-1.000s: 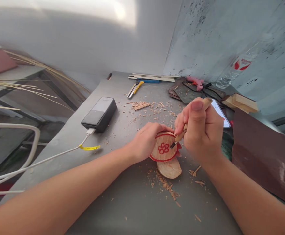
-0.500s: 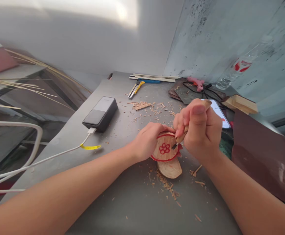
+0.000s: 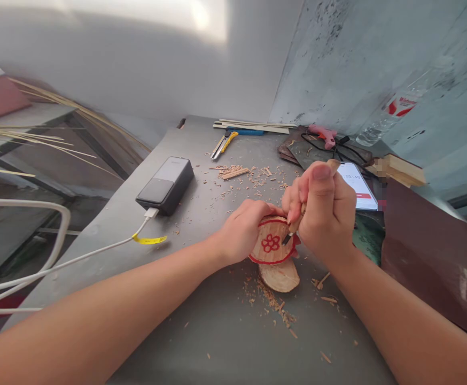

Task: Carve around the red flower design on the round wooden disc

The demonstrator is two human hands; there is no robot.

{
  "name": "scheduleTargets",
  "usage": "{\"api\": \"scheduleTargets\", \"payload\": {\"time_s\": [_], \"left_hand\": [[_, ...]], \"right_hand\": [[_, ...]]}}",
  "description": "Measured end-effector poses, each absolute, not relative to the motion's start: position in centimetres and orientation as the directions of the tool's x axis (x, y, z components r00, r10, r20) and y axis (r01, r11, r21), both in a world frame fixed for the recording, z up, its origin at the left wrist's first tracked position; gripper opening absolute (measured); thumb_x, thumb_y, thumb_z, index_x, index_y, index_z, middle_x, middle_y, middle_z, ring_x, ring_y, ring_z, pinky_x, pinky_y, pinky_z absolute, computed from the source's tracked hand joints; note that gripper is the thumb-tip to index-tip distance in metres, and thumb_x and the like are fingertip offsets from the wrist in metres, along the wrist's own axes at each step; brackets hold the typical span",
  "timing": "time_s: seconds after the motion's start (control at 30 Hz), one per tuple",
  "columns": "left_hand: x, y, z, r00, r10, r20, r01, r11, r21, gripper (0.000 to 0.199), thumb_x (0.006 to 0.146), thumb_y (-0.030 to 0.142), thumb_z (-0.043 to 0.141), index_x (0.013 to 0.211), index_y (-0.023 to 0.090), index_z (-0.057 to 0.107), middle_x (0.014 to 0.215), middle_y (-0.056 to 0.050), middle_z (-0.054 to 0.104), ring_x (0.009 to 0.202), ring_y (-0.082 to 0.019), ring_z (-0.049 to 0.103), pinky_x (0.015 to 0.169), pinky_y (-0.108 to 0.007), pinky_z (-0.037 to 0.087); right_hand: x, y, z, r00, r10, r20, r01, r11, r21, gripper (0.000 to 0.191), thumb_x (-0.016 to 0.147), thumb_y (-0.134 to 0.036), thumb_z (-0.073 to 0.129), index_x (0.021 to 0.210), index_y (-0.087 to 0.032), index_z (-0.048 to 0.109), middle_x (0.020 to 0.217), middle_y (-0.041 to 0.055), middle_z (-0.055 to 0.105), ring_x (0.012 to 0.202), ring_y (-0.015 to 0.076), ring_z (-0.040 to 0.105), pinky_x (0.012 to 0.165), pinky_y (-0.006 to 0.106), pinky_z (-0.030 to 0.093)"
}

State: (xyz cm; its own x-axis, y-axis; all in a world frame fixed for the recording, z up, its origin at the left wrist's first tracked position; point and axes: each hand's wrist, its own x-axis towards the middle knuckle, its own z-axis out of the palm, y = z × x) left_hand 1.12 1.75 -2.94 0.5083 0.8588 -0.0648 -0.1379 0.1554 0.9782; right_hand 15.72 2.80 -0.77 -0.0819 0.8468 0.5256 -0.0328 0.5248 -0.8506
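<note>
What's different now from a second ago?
The right grip has shifted slightly toward the left grip, uncovering more of the smartphone. Nothing was taken up or released: the chisel stays in the right, the flower-marked wood slice in the left. The utility knife and power bank stayed put.

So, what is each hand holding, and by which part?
Left hand: the red-flowered wooden disc, by its left and far edge. Right hand: the carving tool, by its wooden handle.

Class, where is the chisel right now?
In the head view, the chisel is right of centre, in the right hand, its tip just right of the red flower.
</note>
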Motion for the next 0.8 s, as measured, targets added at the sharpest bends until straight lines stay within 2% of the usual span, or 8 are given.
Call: {"api": "scheduleTargets", "payload": {"time_s": [0.2, 0.33, 0.43, 0.63, 0.8], "left_hand": [[1.2, 1.7, -3.1, 0.547, 0.833, -0.08, -0.194, 0.219, 0.956, 0.041, 0.093, 0.037, 0.039, 0.071, 0.019, 0.069, 0.076, -0.007, 0.076, 0.083, -0.024, 0.074, 0.081, -0.034, 0.059], [1.1, 1.9, -3.9, 0.423, 0.903, -0.078, -0.179, 0.168, 0.97, 0.033, 0.092, 0.035, 0.046, 0.068, 0.02, 0.063, 0.072, -0.001, 0.07, 0.075, -0.018, 0.065, 0.076, -0.027, 0.054], [1.0, 1.9, -4.1, 0.411, 0.908, -0.082, -0.169, 0.164, 0.972, 0.034, 0.093, 0.035, 0.047, 0.065, 0.02, 0.058, 0.067, 0.0, 0.066, 0.07, -0.016, 0.059, 0.071, -0.026, 0.052], [1.2, 1.6, -3.1, 0.523, 0.851, -0.054, -0.199, 0.184, 0.963, 0.039, 0.092, 0.037, 0.041, 0.072, 0.018, 0.069, 0.08, -0.005, 0.076, 0.078, -0.021, 0.071, 0.077, -0.031, 0.057], [1.2, 1.8, -3.2, 0.475, 0.877, -0.076, -0.145, 0.163, 0.976, 0.04, 0.09, 0.036, 0.041, 0.084, 0.017, 0.076, 0.088, -0.006, 0.079, 0.088, -0.024, 0.073, 0.082, -0.032, 0.056]], "right_hand": [[15.3, 2.8, -0.9, -0.036, 0.874, 0.484, 0.03, 0.485, -0.874, 0.043, 0.108, -0.053, 0.052, 0.073, -0.028, 0.048, 0.049, -0.0041, 0.047, 0.046, 0.0165, 0.048, 0.05, 0.037, 0.041], [15.2, 2.3, -1.4, -0.1, 0.894, 0.436, 0.125, 0.446, -0.886, 0.047, 0.108, -0.054, 0.052, 0.068, -0.027, 0.048, 0.049, -0.0034, 0.049, 0.046, 0.0151, 0.048, 0.05, 0.035, 0.039], [15.4, 2.0, -1.5, -0.156, 0.896, 0.416, 0.159, 0.438, -0.885, 0.047, 0.107, -0.054, 0.054, 0.069, -0.027, 0.051, 0.05, -0.0026, 0.052, 0.048, 0.0151, 0.049, 0.052, 0.035, 0.039], [15.6, 2.3, -0.7, -0.096, 0.86, 0.501, 0.045, 0.507, -0.861, 0.044, 0.11, -0.049, 0.048, 0.072, -0.028, 0.048, 0.049, -0.0033, 0.048, 0.049, 0.0171, 0.047, 0.054, 0.037, 0.039], [15.4, 2.1, -0.6, -0.041, 0.793, 0.608, 0.014, 0.609, -0.793, 0.04, 0.109, -0.048, 0.053, 0.074, -0.029, 0.051, 0.051, -0.0028, 0.047, 0.047, 0.0184, 0.044, 0.054, 0.041, 0.034]]}}
